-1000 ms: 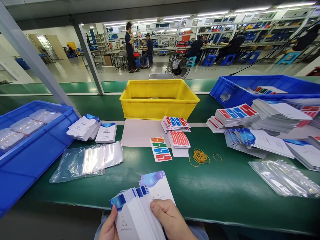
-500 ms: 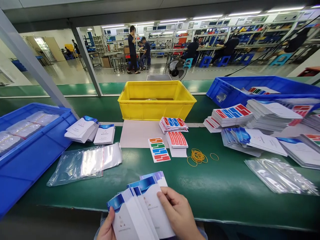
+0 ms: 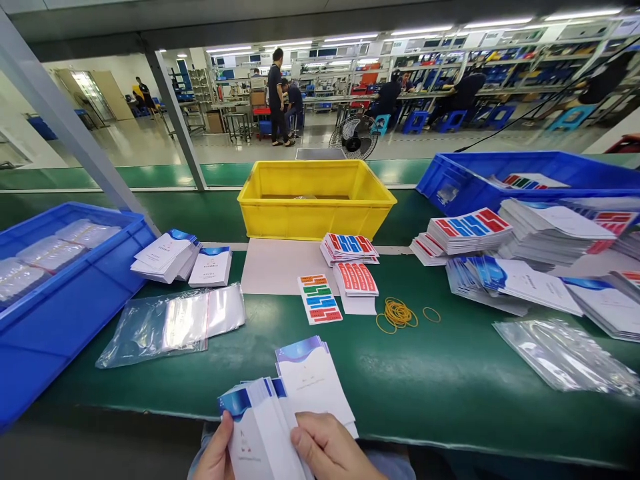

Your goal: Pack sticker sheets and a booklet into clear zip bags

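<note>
My left hand (image 3: 216, 448) grips a fanned bundle of white booklets (image 3: 265, 427) with blue tops, low at the table's front edge. My right hand (image 3: 333, 447) is closed at the right side of that bundle, thumb on top; its lower fingers are hidden. Just beyond it, a small pile of similar booklets (image 3: 315, 377) with a purple-blue band lies on the green table. Farther off are a colored sticker sheet (image 3: 320, 300), a stack of red-printed sheets (image 3: 356, 280), and a heap of yellow rubber bands (image 3: 396, 315).
A yellow bin (image 3: 316, 219) stands at the back. Blue bins (image 3: 75, 280) flank the table on both sides. Clear plastic bags (image 3: 150, 331) lie left and right. Booklet stacks (image 3: 540, 283) crowd the right side. People and a fan (image 3: 353, 137) are beyond the table.
My right hand has moved left and closer to me, against the fanned bundle. The dark-blue-topped booklet it pinched no longer covers the pile on the table, which now shows more fully.
</note>
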Demonstrator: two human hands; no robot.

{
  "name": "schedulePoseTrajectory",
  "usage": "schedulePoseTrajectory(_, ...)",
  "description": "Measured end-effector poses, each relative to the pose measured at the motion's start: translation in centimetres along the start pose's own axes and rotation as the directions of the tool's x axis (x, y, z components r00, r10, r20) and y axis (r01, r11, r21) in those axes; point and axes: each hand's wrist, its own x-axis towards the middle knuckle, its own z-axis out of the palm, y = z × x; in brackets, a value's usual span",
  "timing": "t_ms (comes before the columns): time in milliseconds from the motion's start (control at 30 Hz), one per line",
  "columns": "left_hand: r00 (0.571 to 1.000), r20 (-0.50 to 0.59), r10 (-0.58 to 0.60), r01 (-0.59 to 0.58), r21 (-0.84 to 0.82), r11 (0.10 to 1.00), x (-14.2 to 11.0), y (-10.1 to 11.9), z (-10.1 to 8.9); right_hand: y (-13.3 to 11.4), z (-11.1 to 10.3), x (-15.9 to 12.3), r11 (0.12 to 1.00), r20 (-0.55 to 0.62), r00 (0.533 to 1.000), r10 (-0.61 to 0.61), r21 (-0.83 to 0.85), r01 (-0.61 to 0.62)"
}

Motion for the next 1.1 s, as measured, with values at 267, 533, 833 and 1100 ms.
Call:
schedulePoseTrajectory(267,0.999,0.035,0.009,-0.007,-0.046,0.999,0.2,-0.1,-0.9,0.3,0.3,0.3,0.998,-0.045,0.998,0.052,-0.043,-0.054)
schedulePoseTrajectory(533,0.999,0.037,0.030,-0.028,-0.039,0.999,0.1,-0.2,-1.6,-0.4,0.6,0.5,0.982,-0.095,0.984,0.150,0.130,-0.137)
schedulePoseTrajectory(833,0.989,0.114,0.098,-0.097,-0.016,0.995,0.0,-0.1,-1.1,1.3,1.0,0.5,0.930,-0.105,0.978,0.179,0.343,-0.133)
schedulePoseTrajectory(1100,0.991,0.123,0.045,-0.044,-0.014,0.999,0.2,-0.2,-1.7,0.4,0.3,-0.4,0.975,-0.311,0.946,0.096,0.222,-0.026)
